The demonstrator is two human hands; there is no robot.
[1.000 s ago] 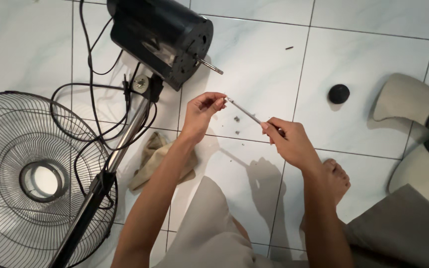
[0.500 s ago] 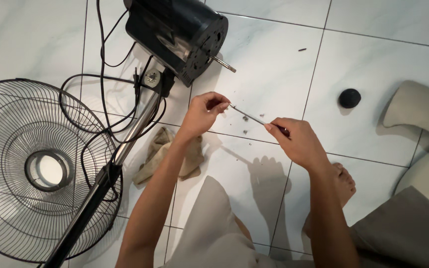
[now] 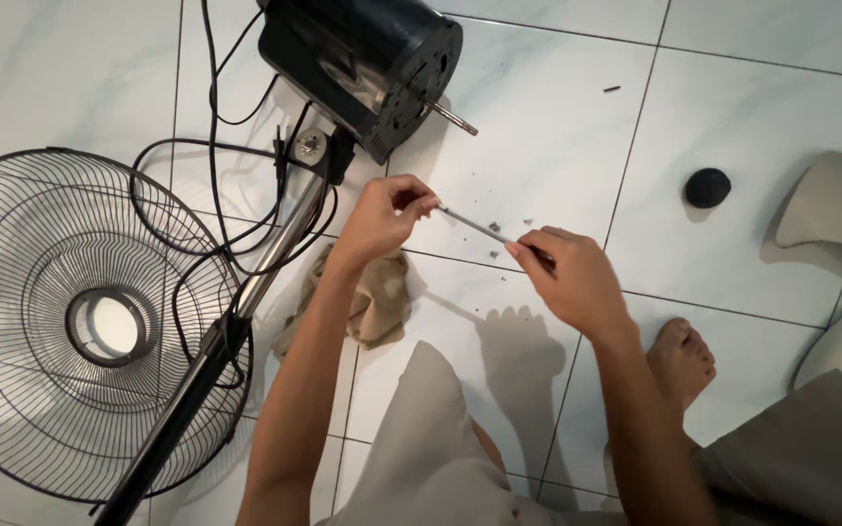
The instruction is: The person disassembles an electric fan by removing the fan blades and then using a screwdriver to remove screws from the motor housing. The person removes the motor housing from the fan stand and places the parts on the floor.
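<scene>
My left hand [image 3: 384, 216] pinches the far tip of a thin grey metal rod [image 3: 475, 226]. My right hand [image 3: 565, 276] grips the rod's near end. The rod hangs level above the white tiled floor [image 3: 557, 127], between both hands. Just beyond my left hand lies the black fan motor housing [image 3: 363, 58] with its bare steel shaft [image 3: 453, 119] sticking out to the right. Small dark bits [image 3: 495, 227] lie on the tile under the rod.
A wire fan guard [image 3: 90, 321] lies at the left. The fan's metal pole [image 3: 246, 302] and black cable [image 3: 207, 166] cross it. A beige rag [image 3: 380, 302] sits under my left forearm. A black round cap [image 3: 708, 187] and pale fan blades [image 3: 835, 205] lie at the right, and my bare foot [image 3: 679, 362] rests lower right.
Both hands keep hold of the rod and have shifted slightly. The view has drifted, so the fan parts sit a little further right and up in the picture.
</scene>
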